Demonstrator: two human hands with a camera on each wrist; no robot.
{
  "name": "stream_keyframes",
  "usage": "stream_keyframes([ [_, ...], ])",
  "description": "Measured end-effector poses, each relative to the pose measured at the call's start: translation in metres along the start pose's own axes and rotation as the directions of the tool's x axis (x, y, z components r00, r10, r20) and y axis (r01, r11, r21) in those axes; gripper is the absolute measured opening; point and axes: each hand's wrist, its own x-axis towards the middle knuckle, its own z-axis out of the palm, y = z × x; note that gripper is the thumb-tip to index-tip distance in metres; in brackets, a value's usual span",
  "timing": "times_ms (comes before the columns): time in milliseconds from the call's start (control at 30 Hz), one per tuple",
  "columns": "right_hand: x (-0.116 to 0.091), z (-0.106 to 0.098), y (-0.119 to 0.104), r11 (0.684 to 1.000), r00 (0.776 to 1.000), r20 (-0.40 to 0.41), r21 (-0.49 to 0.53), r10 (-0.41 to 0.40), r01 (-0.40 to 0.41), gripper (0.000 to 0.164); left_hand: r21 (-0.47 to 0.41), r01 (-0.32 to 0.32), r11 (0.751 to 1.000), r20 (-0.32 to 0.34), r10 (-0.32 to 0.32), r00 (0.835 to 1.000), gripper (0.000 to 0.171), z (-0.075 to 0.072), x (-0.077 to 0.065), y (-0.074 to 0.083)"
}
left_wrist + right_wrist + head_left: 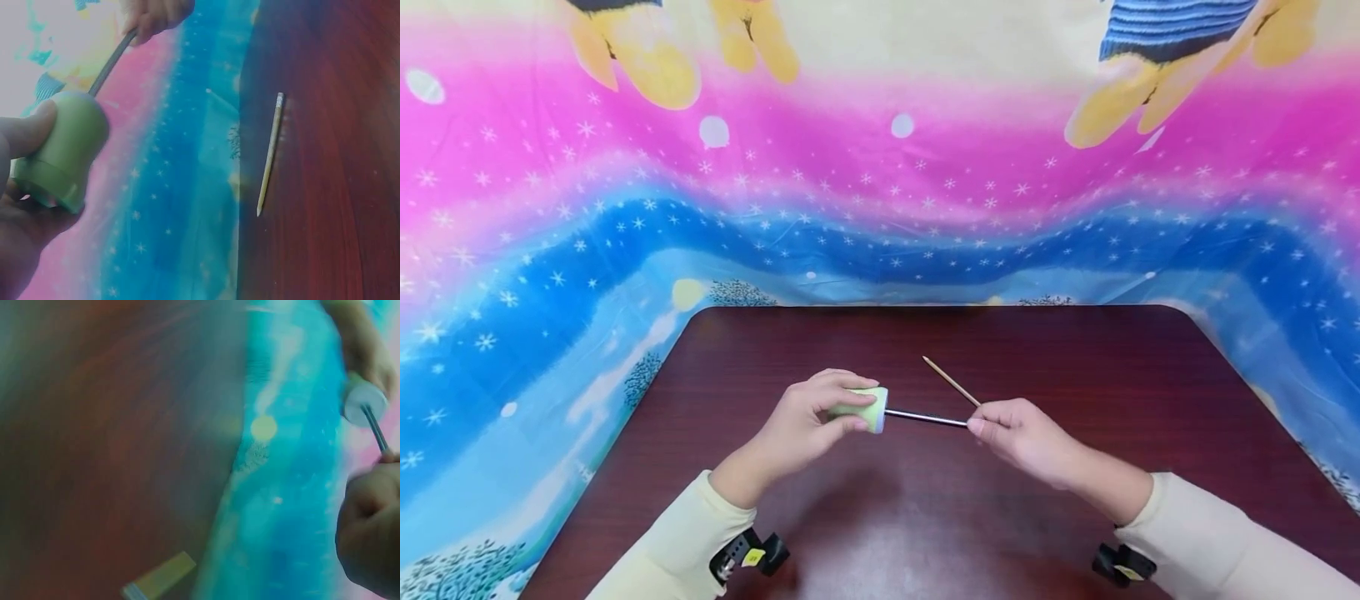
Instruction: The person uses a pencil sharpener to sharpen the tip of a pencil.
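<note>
My left hand (797,421) grips a light green pencil sharpener (65,137), thumb on one side and fingers on the other. The sharpener's pale round end (365,405) faces right, toward my other hand. A slim dark pencil (925,417) runs from the middle of that end to my right hand (1022,433), which pinches its far part between thumb and fingers. The pencil's tip is hidden inside the sharpener. Both hands are held above the table. Beyond the right hand, a wood-coloured pencil (271,153) lies on the tabletop, sharpened point showing, touched by neither hand.
The dark red-brown table (820,342) has rounded far corners. A patterned pink and blue cloth (880,192) hangs behind it and along both sides. Black wrist mounts (748,554) sit at the cream sleeves (1210,533).
</note>
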Motion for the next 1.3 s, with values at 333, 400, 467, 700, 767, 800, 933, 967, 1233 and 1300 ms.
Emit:
stream_keyframes([
  [333, 0.002, -0.017, 0.004, 0.832, 0.985, -0.046, -0.543, -0.167, 0.116, 0.034, 0.021, 0.052, 0.998, -0.052, -0.05, 0.997, 0.03, 0.009, 0.004, 0.003],
  [400, 0.005, -0.016, 0.007, 0.481, 0.868, -0.048, -0.847, -0.494, 0.227, 0.034, -0.07, 0.174, 0.982, -0.06, -0.178, 0.982, 0.03, 0.008, 0.004, 0.003],
  [467, 0.009, -0.015, 0.008, 0.183, 0.689, 0.05, -0.948, -0.723, 0.26, 0.033, -0.131, 0.258, 0.957, -0.039, -0.265, 0.963, 0.031, 0.006, 0.004, 0.003],
  [700, 0.018, -0.018, 0.001, -0.132, 0.405, 0.277, -0.927, -0.871, 0.351, 0.026, -0.075, 0.296, 0.952, 0.099, -0.289, 0.952, 0.036, 0.002, 0.004, 0.005],
  [767, 0.018, -0.018, 0.0, -0.146, 0.383, 0.295, -0.917, -0.876, 0.371, 0.028, -0.05, 0.277, 0.96, 0.124, -0.269, 0.955, 0.036, 0.001, 0.004, 0.007],
  [800, 0.018, -0.017, 0.0, -0.147, 0.375, 0.299, -0.912, -0.877, 0.383, 0.03, -0.038, 0.259, 0.965, 0.135, -0.252, 0.958, 0.036, 0.0, 0.005, 0.008],
  [933, 0.015, -0.012, 0.007, -0.076, 0.413, 0.262, -0.906, -0.872, 0.416, 0.032, -0.031, 0.183, 0.983, 0.156, -0.176, 0.972, 0.036, -0.001, 0.003, 0.009],
  [967, 0.013, -0.011, 0.009, -0.04, 0.446, 0.241, -0.91, -0.862, 0.413, 0.032, -0.028, 0.159, 0.987, 0.154, -0.153, 0.976, 0.037, -0.001, 0.003, 0.008],
  [1233, 0.0, -0.002, 0.011, 0.436, 0.761, -0.016, -0.827, -0.648, 0.354, 0.029, 0.082, -0.071, 0.994, 0.088, 0.063, 0.994, 0.038, 0.002, 0.002, 0.002],
  [1300, -0.002, -0.001, 0.008, 0.61, 0.853, -0.074, -0.731, -0.517, 0.306, 0.017, 0.124, -0.142, 0.982, 0.074, 0.134, 0.988, 0.037, 0.004, 0.002, -0.001],
])
